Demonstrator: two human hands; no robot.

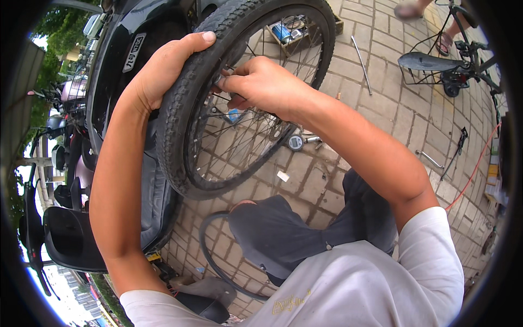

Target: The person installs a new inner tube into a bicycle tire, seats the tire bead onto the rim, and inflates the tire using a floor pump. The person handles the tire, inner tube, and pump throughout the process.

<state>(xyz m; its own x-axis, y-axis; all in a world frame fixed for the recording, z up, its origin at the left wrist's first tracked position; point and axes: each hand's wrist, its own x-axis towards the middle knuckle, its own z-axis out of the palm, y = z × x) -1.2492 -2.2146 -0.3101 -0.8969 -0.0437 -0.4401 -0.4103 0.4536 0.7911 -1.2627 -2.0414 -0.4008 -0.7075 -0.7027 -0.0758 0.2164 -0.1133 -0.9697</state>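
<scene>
A spoked bicycle wheel with a black knobbly tyre (180, 125) is held upright in front of me. My left hand (163, 68) wraps over the tyre's upper left tread, thumb on top. Inside the rim, my right hand (261, 84) is closed around the spokes and rim edge near the top. A loose black inner tube (206, 250) curves on the paving by my knee.
A black scooter (125, 49) stands close on the left, more parked behind it. A pressure gauge (296, 143), metal rods and tools lie on the brick paving. A wooden box of parts (289, 32) sits beyond the wheel. Another bicycle (452, 65) and a person's sandalled feet are at top right.
</scene>
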